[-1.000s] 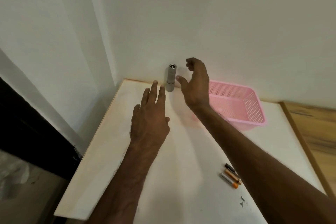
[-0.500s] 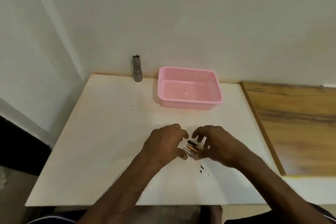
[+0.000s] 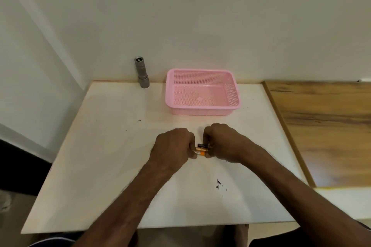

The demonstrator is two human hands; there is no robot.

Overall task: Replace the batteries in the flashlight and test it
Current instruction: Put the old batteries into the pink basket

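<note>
On the near part of the table there are a few small dark marks. Just behind them the two hands meet. The left hand has its fingers curled and pinches the left end of the batteries. The right hand is curled in the same way on their right end. The batteries lie side by side between the fingertips, low over the table. Whether they touch it, and how many they are, I cannot tell.

I judge the step is to gather them. To do it well, hold them parallel, take all in one hand so the other is free for the flashlight, and note which end is plus.

Farther back is a pink basket. Left of it, apart, the flashlight stands upright against the wall, wide end down.

The batteries show copper, orange and black bands, but no brand is readable. On the flashlight I can read nothing either.
</note>
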